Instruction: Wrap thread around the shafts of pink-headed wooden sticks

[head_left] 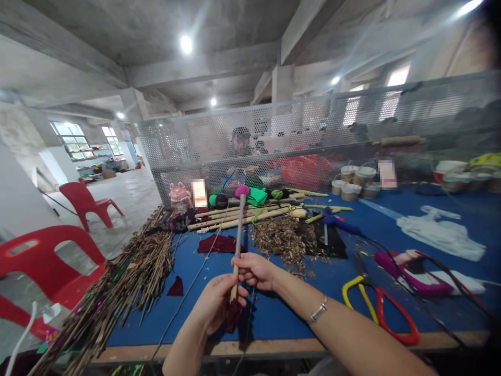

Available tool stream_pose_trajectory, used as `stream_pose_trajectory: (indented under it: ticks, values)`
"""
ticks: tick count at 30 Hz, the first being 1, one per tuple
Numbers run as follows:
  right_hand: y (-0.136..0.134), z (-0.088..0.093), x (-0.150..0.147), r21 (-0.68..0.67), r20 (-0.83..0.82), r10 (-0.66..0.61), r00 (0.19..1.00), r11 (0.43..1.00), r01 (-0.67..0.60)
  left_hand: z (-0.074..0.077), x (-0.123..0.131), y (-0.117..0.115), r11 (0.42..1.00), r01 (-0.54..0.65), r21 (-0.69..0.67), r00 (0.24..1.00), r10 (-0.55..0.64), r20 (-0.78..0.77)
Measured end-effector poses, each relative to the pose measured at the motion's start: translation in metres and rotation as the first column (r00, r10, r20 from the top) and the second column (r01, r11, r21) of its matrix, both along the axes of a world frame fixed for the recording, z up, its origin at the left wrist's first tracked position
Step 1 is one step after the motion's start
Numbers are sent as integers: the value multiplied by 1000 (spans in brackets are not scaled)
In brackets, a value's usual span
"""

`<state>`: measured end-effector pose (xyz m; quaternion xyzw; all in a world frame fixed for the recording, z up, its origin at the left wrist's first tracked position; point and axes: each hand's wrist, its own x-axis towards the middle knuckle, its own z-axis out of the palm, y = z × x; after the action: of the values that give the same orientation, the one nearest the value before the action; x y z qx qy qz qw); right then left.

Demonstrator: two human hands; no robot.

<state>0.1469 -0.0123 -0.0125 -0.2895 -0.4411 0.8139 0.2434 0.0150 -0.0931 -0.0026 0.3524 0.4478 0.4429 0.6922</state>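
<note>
A long, thin stick (239,230) slants upward in front of me, greyish along its upper length and pale wood near my fingers. My right hand (256,269) pinches it at the lower middle, thumb against the fingers. Below that, my left hand (221,303) is closed around its lower end. Dark red cloth (234,316) hangs at that end, partly hidden by my left fingers. The stick's tip overlaps a magenta yarn ball (242,191); whether they touch I cannot tell. Dark red fabric (219,243) and a smaller scrap (176,286) lie on the blue tabletop (188,313).
Thin twigs (136,271) cover the left side. Wood shavings (279,240) and peeled sticks (250,214) lie ahead. Large scissors (366,292) with yellow and red handles and a purple corded tool (340,223) sit right. A perforated metal screen (188,146) stands behind; a person is beyond it.
</note>
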Motion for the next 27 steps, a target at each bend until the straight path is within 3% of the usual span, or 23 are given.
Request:
stream_pose_trajectory:
  ticks: [2,4,9,11,14,17,19,23,25,27]
  values:
    - [-1,-1,-2,29,52,-7,999,1000,5,-3,-3,2,995,28,93,984,-11,-179]
    - [-2,0,-4,38,66,-14,998,999,12,-4,-4,3,990,24,136,973,9,-231]
    - [-3,8,0,-15,-15,-1,1000,1000,1,2,-3,1,999,-26,-44,996,30,79]
    - [-3,8,0,-14,-16,2,1000,1000,-2,2,-3,0,998,-10,-67,997,15,76]
    - [-4,5,-2,29,32,8,999,1000,-9,-1,-5,1,998,34,59,987,-25,-158]
    - [-3,1,-4,62,43,-4,999,998,2,-4,-5,2,988,11,156,944,41,-328]
    - [-1,1,-4,40,-7,4,1000,999,-4,-3,-4,0,995,-19,95,972,41,-231]
    - [1,1,-2,-5,-97,37,995,999,-38,2,-2,-3,998,-11,-67,994,19,111]
    - [0,0,-2,17,-54,29,998,999,-28,2,-2,-3,998,28,-56,996,-23,85]
    - [-1,-1,-3,52,11,5,1000,999,-5,-1,-4,-1,999,-1,45,994,6,-105]
